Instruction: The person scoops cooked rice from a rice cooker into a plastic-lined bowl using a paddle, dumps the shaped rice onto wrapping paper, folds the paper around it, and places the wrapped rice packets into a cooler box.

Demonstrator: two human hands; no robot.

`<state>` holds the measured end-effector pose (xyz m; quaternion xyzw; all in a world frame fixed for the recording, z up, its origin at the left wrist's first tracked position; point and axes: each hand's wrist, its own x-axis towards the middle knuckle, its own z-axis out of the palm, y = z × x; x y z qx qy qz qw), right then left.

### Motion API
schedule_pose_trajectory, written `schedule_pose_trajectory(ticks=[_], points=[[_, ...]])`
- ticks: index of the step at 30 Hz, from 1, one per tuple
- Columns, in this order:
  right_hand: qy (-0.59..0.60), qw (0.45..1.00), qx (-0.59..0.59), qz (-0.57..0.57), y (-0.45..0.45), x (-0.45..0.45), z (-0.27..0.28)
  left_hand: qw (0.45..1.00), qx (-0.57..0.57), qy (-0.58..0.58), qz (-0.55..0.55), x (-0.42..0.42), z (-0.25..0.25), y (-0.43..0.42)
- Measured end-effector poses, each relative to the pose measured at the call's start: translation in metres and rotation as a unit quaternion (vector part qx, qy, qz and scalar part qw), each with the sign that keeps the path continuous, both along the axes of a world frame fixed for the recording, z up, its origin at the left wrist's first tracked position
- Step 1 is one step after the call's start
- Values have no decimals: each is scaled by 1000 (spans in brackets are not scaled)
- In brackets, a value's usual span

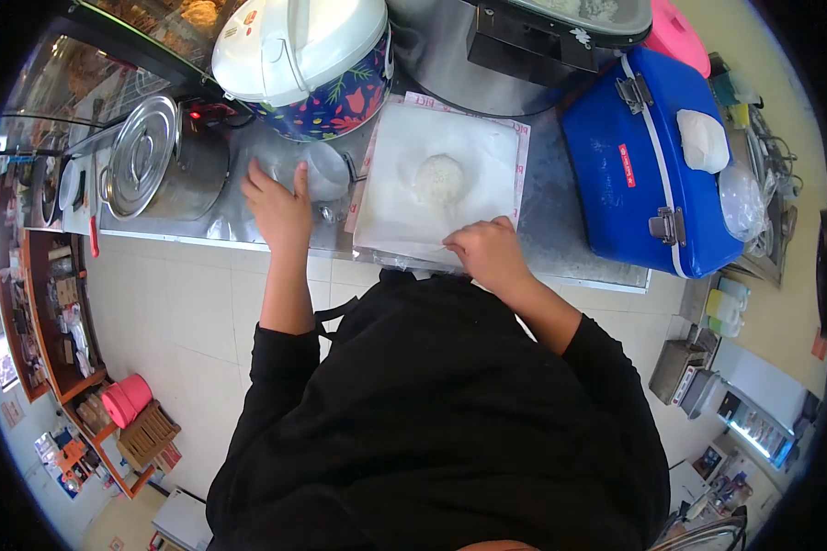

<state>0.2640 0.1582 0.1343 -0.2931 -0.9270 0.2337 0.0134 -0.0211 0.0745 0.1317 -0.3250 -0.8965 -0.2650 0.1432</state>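
A rounded mound of white rice (441,179) sits on a stack of white wrapping paper (390,184) with a red-printed border. My right hand (492,255) pinches the near edge of the top sheet between thumb and fingers. To the left, my left hand (280,207) is held over the counter with fingers spread and thumb apart. Close to its thumb is a translucent plastic bowl (328,173); whether they touch is unclear. Nothing shows in the left hand.
Behind the bowl stands a floral rice cooker (340,96) with a white lid. A lidded steel pot (198,174) is at left. A large steel rice container (441,69) is at the back, and a blue cooler box (606,156) at right. The metal counter's front edge (606,278) lies before me.
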Motion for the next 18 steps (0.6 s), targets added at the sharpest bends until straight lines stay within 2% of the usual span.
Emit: schedule_pose_trajectory(ticks=[4, 6, 10, 11, 13, 16, 18], points=[[-40, 993, -105, -47, 23, -13, 24, 978, 125, 91, -141, 19, 30, 9], [-37, 994, -84, -55, 35, -18, 26, 948, 170, 104, -249, 34, 32, 11], [62, 985, -115, -115, 64, -30, 25, 831, 124, 81, -537, 85, 11, 15], [83, 977, -141, -137, 70, -31, 22, 815, 90, 60, -569, 97, 7, 20], [123, 957, -191, -181, 82, -34, 9, 800, 40, 39, -597, 111, -7, 28], [158, 952, -168, -199, 105, -29, -19, 808, 0, 41, -588, 110, -27, 43], [133, 951, -97, -261, 118, -23, -30, 812, -18, 40, -582, 108, -34, 49]])
